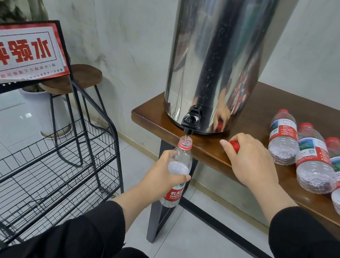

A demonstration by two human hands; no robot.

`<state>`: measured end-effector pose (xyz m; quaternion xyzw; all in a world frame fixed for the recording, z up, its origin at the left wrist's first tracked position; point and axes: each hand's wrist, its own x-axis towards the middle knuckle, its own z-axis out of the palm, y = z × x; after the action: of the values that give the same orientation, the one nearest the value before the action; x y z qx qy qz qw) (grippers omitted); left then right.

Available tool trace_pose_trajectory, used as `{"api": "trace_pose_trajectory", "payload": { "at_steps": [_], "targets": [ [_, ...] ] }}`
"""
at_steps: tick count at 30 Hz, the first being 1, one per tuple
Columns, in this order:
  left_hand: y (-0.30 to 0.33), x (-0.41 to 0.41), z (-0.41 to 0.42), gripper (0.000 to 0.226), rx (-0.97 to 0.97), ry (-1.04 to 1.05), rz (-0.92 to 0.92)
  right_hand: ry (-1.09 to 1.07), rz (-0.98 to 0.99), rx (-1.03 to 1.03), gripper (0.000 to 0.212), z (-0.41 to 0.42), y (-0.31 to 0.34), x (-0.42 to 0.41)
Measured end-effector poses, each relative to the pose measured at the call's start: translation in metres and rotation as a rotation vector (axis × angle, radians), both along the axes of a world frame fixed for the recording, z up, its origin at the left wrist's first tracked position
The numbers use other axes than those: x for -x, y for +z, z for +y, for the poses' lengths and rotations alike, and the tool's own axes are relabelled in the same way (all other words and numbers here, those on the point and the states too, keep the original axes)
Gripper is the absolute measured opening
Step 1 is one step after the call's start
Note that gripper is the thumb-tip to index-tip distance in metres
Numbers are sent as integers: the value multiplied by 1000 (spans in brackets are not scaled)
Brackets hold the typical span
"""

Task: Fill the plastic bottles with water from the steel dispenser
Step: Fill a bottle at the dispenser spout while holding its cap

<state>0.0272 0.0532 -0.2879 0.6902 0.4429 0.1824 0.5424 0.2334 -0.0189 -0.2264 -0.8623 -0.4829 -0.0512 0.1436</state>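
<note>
Head-camera view: a person's left hand [162, 174] grips an uncapped plastic water bottle [177, 171] around its middle, fingers curled over the red label, and holds it off the table edge with its open neck directly under the black tap [191, 122] of a tall steel dispenser [217, 53]. A thin stream of water runs from the tap into the neck, and water shows inside the bottle just above the fingers. To the right of that hand, the right hand [252, 161] rests on the dark wooden table [267, 100], fingers curled around a red bottle cap [234, 145] that shows at the thumb side. Just beyond the right hand, further right, three capped, red-labelled bottles [315, 161] lie on their sides in a row on the tabletop, touching one another. Both forearms wear black sleeves. Left of the left hand stands a black wire rack [46, 152] topped by a red-and-white sign [16, 51], with a wooden stool [85, 74] behind it.
</note>
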Motion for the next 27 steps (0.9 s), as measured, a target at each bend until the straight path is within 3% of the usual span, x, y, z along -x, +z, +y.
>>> {"api": "trace_pose_trajectory", "payload": {
  "at_steps": [27],
  "targets": [
    [-2,-1,-2,75,-3,8,-3,19,-3,-16,46,-2,0,1]
  ]
}}
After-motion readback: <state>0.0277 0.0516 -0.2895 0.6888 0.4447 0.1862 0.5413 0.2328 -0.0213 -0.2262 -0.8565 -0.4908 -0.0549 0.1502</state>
